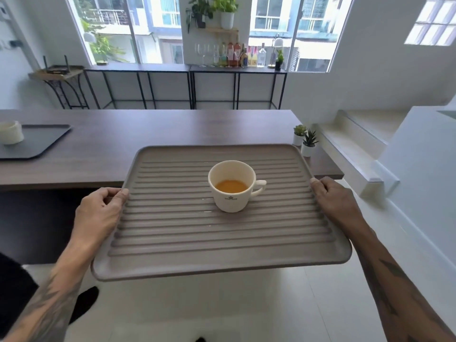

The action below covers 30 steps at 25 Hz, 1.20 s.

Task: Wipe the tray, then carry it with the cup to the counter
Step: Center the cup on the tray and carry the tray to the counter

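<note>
A grey ribbed tray (172, 243) is held in the air in front of me, its far edge over the near edge of the wooden counter (153, 129). A cream cup (233, 187) with orange-brown liquid stands upright on the tray, right of its middle, handle pointing right. My left hand (100, 211) grips the tray's left rim, thumb on top. My right hand (333, 201) grips the right rim the same way.
A dark flat tray (42, 140) with a cream container (11, 132) lies on the counter's left. Two small potted plants (304, 140) stand at the counter's right end. Steps (355, 141) rise on the right. Black shelves with bottles (237, 55) line the windows behind.
</note>
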### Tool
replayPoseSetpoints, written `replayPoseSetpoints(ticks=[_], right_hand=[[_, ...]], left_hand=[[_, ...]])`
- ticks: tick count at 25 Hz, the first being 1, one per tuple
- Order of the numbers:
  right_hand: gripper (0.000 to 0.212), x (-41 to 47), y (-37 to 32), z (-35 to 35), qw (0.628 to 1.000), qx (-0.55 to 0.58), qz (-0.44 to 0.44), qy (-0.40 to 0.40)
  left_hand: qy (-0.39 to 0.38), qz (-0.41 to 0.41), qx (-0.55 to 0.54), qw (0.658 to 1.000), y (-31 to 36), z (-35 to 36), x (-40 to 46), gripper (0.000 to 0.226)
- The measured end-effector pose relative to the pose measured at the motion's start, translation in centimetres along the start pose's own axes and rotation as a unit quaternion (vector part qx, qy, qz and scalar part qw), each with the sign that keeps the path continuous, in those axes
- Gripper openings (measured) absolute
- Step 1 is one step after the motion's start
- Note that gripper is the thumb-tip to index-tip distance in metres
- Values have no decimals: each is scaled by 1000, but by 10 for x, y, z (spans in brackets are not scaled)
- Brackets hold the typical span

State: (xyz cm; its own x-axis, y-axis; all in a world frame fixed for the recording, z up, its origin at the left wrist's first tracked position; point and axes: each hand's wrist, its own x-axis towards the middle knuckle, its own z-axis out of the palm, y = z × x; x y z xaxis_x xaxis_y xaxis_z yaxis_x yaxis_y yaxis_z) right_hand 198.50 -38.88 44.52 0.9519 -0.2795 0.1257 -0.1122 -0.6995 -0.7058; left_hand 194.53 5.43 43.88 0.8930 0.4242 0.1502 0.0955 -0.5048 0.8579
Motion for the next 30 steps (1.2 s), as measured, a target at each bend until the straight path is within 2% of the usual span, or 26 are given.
replayPoseSetpoints(ticks=[11,16,20,26,30], right_hand=[[41,170,21,81,999,-4,29,15],[40,256,34,125,1000,-7,5,26],[37,313,43,161,998,-26,-37,49],[36,360,64,190,998,-47,-42,19],[34,367,69,199,997,-64,-29,37]], left_hand=[[-35,0,2,999,-9,109,166,29],[0,-15,23,1000,-28,165,225,26],[48,-58,48,996,-43,208,262,21],[66,-61,101,991,-60,253,295,22],[53,-49,141,987,-79,267,329,20]])
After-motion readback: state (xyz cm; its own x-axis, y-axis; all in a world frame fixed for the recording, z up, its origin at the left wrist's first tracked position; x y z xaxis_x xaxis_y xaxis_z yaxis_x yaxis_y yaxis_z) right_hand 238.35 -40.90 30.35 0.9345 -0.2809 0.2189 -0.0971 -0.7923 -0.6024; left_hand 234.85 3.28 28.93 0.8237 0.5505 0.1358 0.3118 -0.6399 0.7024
